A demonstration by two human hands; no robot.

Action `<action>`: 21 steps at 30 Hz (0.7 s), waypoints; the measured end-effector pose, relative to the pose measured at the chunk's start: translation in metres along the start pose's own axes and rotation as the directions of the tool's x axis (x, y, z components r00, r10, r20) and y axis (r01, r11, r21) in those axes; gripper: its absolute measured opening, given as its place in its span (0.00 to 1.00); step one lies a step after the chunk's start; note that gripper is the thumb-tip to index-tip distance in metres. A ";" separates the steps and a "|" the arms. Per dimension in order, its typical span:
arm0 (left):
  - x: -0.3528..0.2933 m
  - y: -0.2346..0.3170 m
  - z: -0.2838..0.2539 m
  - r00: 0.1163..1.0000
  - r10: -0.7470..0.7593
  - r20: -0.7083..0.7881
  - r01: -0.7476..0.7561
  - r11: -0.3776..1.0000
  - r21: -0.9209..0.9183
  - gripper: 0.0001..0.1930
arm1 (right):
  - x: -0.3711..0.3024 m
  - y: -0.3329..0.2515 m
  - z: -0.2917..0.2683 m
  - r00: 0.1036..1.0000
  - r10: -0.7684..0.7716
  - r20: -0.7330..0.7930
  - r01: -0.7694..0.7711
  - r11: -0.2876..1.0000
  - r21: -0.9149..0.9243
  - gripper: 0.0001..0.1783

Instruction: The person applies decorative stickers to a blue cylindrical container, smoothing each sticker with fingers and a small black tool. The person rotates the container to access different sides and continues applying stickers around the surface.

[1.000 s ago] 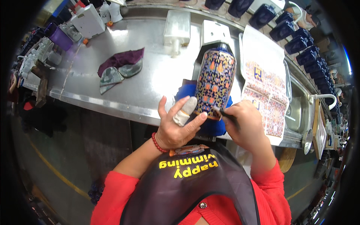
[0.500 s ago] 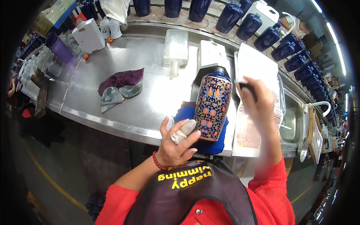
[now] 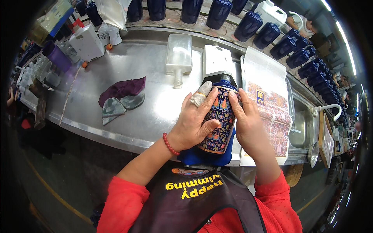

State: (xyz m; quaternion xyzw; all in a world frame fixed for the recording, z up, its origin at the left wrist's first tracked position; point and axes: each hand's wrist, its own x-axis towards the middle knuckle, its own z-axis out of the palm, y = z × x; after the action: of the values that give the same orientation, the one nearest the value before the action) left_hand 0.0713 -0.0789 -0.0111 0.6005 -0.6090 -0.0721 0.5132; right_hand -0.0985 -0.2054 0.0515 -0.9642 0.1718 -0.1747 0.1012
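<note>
A dark blue bottle (image 3: 217, 134) with a colourful floral pattern lies tilted in front of me, its neck pointing away. Its lower end sits on a blue cloth (image 3: 206, 158), and its neck is by a dark angular support (image 3: 223, 74). My left hand (image 3: 190, 126) presses along the bottle's left side, thumb across the front; one finger wears a greyish cover (image 3: 202, 92). Against the upper right side lie the fingers of my right hand (image 3: 250, 130), so the bottle is held between both hands. Beside it rests a sheet of printed floral patterns (image 3: 278, 136) under pale translucent paper (image 3: 264, 66).
On the metal worktop (image 3: 132, 132) lie a clear glass bottle (image 3: 179, 58) and a purple and grey-green cloth (image 3: 123, 95). A white block (image 3: 215, 60) stands behind the bottle. Several blue bottles (image 3: 248, 26) line the back shelf. At right is a sink (image 3: 301, 124).
My right hand has come from above the sheet onto the bottle, and the dark piece it held is no longer visible. My left hand has slid up the bottle's side.
</note>
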 end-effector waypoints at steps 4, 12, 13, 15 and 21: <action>0.000 0.003 -0.001 0.999 -0.026 0.019 0.025 0.999 0.048 0.43 | 0.004 -0.005 -0.003 1.000 0.007 0.008 -0.006 1.000 -0.025 0.39; 0.007 0.000 -0.001 1.000 0.002 -0.023 -0.001 0.999 0.040 0.43 | 0.012 0.003 -0.005 1.000 -0.013 0.012 0.014 0.999 -0.029 0.42; 0.007 0.000 0.000 1.000 0.007 -0.026 -0.006 0.999 0.040 0.43 | 0.013 0.002 -0.006 1.000 -0.015 0.018 0.016 0.999 -0.046 0.42; 0.007 -0.001 0.000 0.999 0.015 -0.029 -0.014 0.999 0.039 0.43 | 0.014 -0.001 -0.006 1.000 -0.012 0.017 0.013 0.998 -0.063 0.42; 0.007 -0.001 0.003 0.999 0.005 -0.051 -0.005 1.000 0.003 0.44 | 0.018 -0.007 -0.008 1.000 -0.004 0.025 0.006 0.997 -0.081 0.40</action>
State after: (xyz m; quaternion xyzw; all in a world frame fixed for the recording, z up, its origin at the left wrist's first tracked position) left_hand 0.0717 -0.0870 -0.0095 0.6013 -0.5974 -0.0544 0.5278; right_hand -0.0838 -0.2066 0.0661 -0.9700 0.1753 -0.1559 0.0634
